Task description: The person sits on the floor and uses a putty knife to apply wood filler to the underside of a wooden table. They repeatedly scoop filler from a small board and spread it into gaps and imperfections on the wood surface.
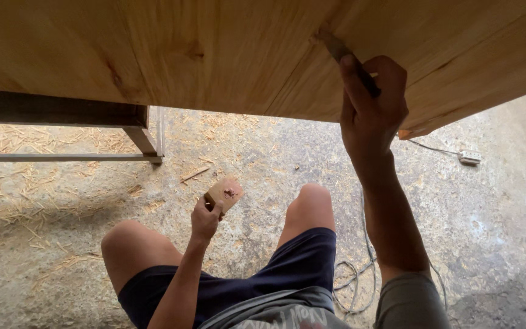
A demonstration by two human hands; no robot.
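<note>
The wooden panel (226, 55) runs off the top and both side edges; the right hand (372, 113) hides most of the slim tool (339, 50).

putty knife (343, 53) | raised, tip on panel | brown card (225, 194) | held low

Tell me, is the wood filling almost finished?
Can't tell how much is done. Right hand presses a narrow tool into a seam of the wooden panel. Left hand holds a small board carrying a dab of reddish paste. Other seams look unfilled.
</note>
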